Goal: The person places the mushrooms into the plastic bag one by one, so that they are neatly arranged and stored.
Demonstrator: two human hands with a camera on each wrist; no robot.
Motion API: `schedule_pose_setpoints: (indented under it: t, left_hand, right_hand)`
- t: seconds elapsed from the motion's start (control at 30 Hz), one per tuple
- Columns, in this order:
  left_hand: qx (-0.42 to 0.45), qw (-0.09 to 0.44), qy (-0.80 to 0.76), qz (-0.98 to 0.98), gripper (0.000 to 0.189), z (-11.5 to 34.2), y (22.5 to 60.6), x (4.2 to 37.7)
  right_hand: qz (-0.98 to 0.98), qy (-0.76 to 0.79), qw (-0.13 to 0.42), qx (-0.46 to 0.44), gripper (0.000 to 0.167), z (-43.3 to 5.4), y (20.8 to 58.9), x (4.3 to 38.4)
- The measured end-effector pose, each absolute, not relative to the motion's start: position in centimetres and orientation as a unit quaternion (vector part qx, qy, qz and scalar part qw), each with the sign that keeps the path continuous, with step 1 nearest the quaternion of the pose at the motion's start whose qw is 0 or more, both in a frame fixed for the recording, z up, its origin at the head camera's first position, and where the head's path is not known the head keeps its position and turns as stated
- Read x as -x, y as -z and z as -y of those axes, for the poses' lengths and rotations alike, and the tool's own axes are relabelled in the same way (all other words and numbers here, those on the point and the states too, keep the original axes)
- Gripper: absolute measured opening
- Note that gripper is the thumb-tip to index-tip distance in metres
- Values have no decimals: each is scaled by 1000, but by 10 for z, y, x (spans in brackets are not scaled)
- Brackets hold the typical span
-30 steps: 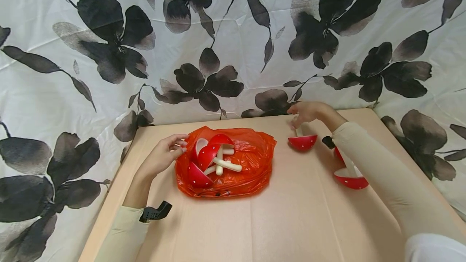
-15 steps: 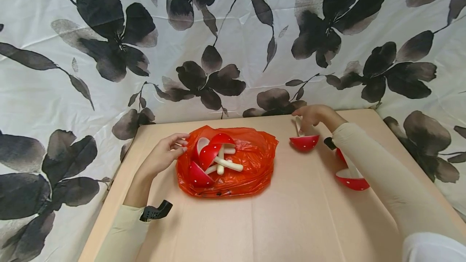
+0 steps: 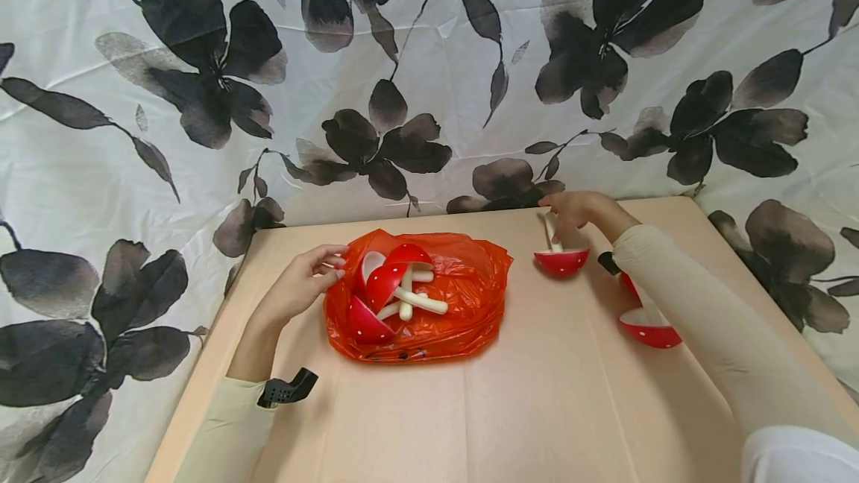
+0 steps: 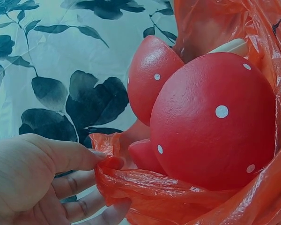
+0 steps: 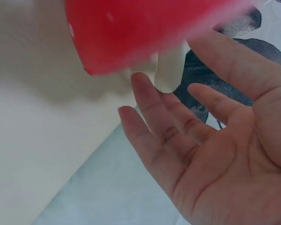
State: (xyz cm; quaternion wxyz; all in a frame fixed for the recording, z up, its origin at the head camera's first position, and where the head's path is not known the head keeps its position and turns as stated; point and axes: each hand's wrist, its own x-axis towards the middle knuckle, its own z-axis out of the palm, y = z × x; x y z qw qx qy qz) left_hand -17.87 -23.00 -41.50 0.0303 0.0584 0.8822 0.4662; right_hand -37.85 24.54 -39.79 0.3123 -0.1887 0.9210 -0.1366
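My left hand (image 3: 305,282) pinches the left edge of an orange plastic bag (image 3: 470,297) between thumb and fingers, plainest in the left wrist view. Several toy mushrooms (image 3: 385,285) with white-dotted red caps and cream stems lie heaped on the bag; a big cap (image 4: 213,122) fills much of the left wrist view. Near the far edge, another toy mushroom (image 3: 562,263) rests cap down, its stem pointing away. Over that stem is my right hand (image 3: 580,211). In the right wrist view its fingers are spread and loosely bent, fingertips right at the stem (image 5: 171,70).
More red-capped mushrooms (image 3: 649,334) lie on the right side of the wooden table (image 3: 537,408), partly hidden by my right forearm (image 3: 698,319). A white cloth with dark flowers (image 3: 456,58) hangs behind the table's far edge.
My right hand has shifted slightly right and lower over the single mushroom's stem. My left hand keeps its place at the bag, and the mushrooms lie as before.
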Motion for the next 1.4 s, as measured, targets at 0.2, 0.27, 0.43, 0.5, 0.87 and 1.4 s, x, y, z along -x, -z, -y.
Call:
schedule_pose_setpoints:
  t: [0.2,0.27,0.43,0.5,0.87,1.4]
  left_hand:
    - [-54,34,-463,-884,40,229,415,179]
    - [-54,35,-462,-884,40,229,415,180]
    - [-53,35,-463,-884,40,230,416,180]
    - [-51,34,-464,-884,40,229,417,180]
    - [-60,17,-464,-884,40,227,421,184]
    - [-45,21,-459,-887,40,223,417,181]
  right_hand:
    - [-931,108,245,249,78,-247,396,380]
    - [-932,102,227,263,70,-248,393,379]
    - [-930,121,228,262,50,-250,379,373]
    - [-926,132,236,263,42,-252,374,372]
    - [-895,182,264,310,28,-264,357,376]
    - [-887,253,235,306,25,-268,362,375]
